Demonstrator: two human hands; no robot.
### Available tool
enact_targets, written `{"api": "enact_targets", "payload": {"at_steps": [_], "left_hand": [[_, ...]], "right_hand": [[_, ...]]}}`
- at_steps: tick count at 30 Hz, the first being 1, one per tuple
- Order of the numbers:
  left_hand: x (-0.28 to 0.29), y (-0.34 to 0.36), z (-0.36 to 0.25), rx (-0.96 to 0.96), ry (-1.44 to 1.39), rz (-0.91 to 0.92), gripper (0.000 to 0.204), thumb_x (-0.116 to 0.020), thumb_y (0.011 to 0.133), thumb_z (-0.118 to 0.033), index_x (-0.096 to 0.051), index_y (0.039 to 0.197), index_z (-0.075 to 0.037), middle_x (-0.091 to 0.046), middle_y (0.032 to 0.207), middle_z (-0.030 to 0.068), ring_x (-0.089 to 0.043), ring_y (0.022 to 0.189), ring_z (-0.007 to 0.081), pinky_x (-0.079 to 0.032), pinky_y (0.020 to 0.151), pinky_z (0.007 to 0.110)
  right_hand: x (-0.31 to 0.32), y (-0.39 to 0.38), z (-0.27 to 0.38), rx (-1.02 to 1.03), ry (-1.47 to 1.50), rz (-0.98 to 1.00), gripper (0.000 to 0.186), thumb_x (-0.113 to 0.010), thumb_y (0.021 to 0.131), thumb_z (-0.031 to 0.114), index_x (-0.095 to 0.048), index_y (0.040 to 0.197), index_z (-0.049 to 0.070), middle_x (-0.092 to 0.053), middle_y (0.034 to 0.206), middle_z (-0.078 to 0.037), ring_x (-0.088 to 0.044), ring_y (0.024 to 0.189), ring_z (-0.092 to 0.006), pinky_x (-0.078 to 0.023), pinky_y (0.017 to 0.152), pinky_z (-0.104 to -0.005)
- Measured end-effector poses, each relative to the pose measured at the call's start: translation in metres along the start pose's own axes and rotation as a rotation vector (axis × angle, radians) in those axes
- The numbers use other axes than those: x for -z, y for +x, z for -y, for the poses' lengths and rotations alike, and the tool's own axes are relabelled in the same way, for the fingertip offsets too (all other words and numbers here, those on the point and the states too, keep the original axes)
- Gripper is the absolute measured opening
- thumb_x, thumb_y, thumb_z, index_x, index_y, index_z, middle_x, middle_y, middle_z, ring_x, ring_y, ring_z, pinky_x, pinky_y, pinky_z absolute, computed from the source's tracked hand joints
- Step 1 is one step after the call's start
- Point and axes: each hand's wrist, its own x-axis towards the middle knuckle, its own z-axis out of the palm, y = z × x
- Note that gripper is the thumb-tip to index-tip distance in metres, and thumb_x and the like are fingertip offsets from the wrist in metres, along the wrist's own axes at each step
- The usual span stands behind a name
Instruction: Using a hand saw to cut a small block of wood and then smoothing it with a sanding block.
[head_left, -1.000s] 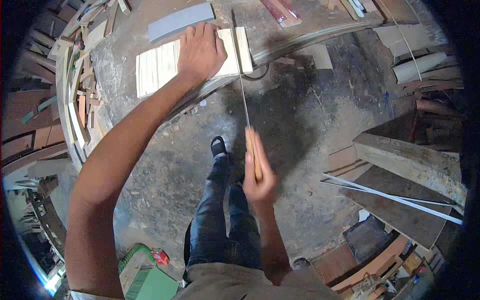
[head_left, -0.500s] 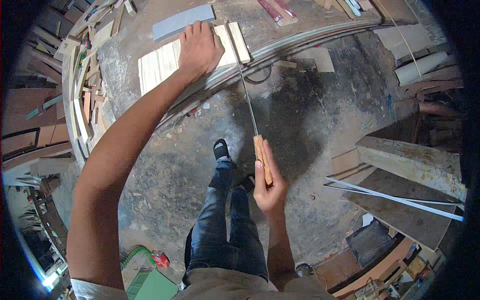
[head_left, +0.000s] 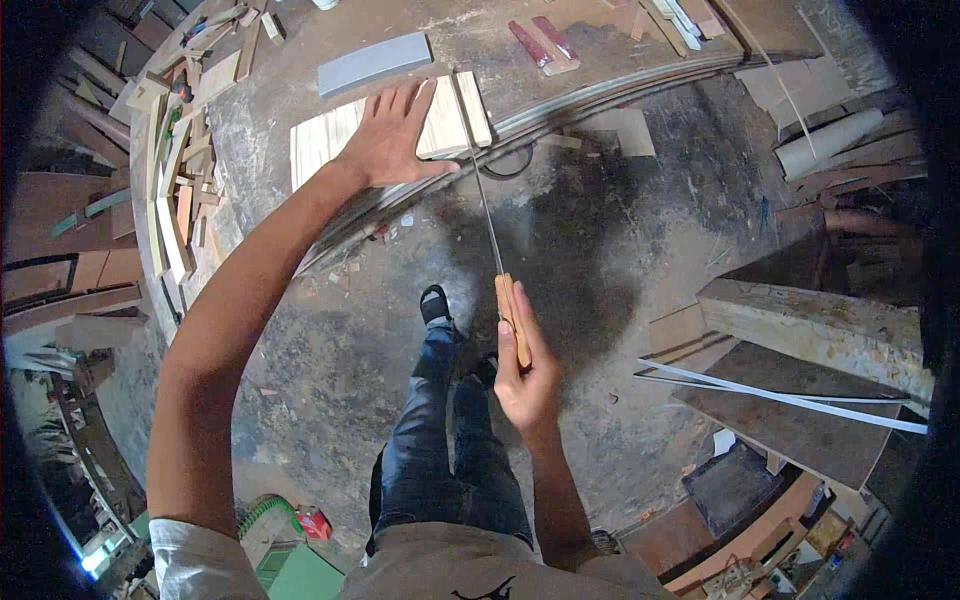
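A pale striped wooden board (head_left: 318, 145) lies along the near edge of the workbench. My left hand (head_left: 388, 138) rests on it, fingers spread apart, its thumb reaching toward the saw. The handsaw (head_left: 487, 212) has a long narrow blade that crosses the board near its right end. My right hand (head_left: 532, 388) is wrapped around the saw's light wooden handle (head_left: 508, 308), out over the floor. How deep the blade sits in the wood is hard to make out.
A grey rectangular block (head_left: 375, 63) lies behind the board. Two dark red pieces (head_left: 543, 46) sit farther right on the workbench (head_left: 265, 160). Wood offcuts (head_left: 180, 200) pile up at the left. A thick beam (head_left: 810, 320) and white strips (head_left: 780, 395) stand at the right.
My left hand's fingers have spread, and its thumb now stretches out toward the blade. My right hand still grips the saw, with little visible shift. The whole view has tilted slightly.
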Motion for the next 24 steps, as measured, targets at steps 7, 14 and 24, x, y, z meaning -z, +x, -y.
{"api": "enact_targets", "payload": {"at_steps": [7, 14, 24], "left_hand": [[-0.005, -0.002, 0.005, -0.027, -0.067, -0.088, 0.113, -0.079, 0.080, -0.058, -0.027, 0.162, 0.001, -0.036, 0.156, 0.0268, -0.034, 0.146, 0.0452, -0.026, 0.123, 0.056], [0.002, -0.001, 0.008, -0.003, -0.145, 0.012, 0.114, -0.081, 0.075, -0.044, -0.024, 0.165, -0.005, -0.034, 0.159, 0.0262, -0.034, 0.146, 0.0448, -0.026, 0.124, 0.055], [0.025, 0.016, 0.033, -0.018, -0.413, 0.226, 0.106, -0.076, 0.080, -0.051, -0.031, 0.163, -0.002, -0.036, 0.159, 0.0244, -0.032, 0.150, 0.0425, -0.027, 0.125, 0.052]], "right_hand": [[0.011, 0.010, 0.051, -0.127, -0.093, 0.068, 0.049, -0.058, 0.106, 0.006, -0.049, 0.154, 0.002, -0.062, 0.147, -0.020, -0.064, 0.130, -0.0218, -0.051, 0.102, -0.0319], [0.004, 0.006, 0.016, -0.060, -0.016, 0.031, 0.048, -0.056, 0.107, 0.008, -0.049, 0.154, 0.000, -0.060, 0.149, -0.020, -0.061, 0.134, -0.0263, -0.049, 0.107, -0.0331], [0.013, 0.015, 0.019, -0.016, -0.234, 0.090, 0.054, -0.061, 0.102, 0.004, -0.049, 0.155, 0.007, -0.064, 0.142, -0.020, -0.072, 0.114, -0.0367, -0.060, 0.086, -0.0356]]}}
